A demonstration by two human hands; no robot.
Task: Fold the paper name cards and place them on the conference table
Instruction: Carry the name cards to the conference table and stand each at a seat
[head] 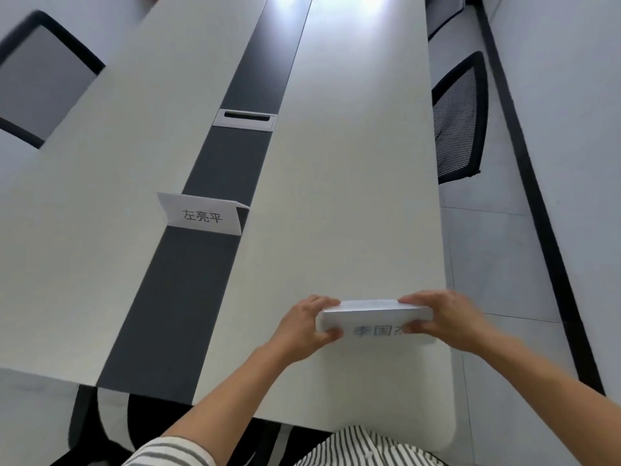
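— Where's the card you're working on?
— Between my hands. My left hand [304, 326] pinches one end of the name card [374, 317] and my right hand [443, 319] pinches the other, thumbs on the printed face. It's over the pale table [353, 196], close to its right edge. I can't tell whether it touches the top.
— Any others?
— A folded card [201, 215] stands across the dark strip [188, 280], short of a cable hatch [245, 118].
— The room?
— A mesh chair [458, 119] on the right, another chair [40, 75] far left, a tiled floor [497, 264] and black skirting [537, 196].
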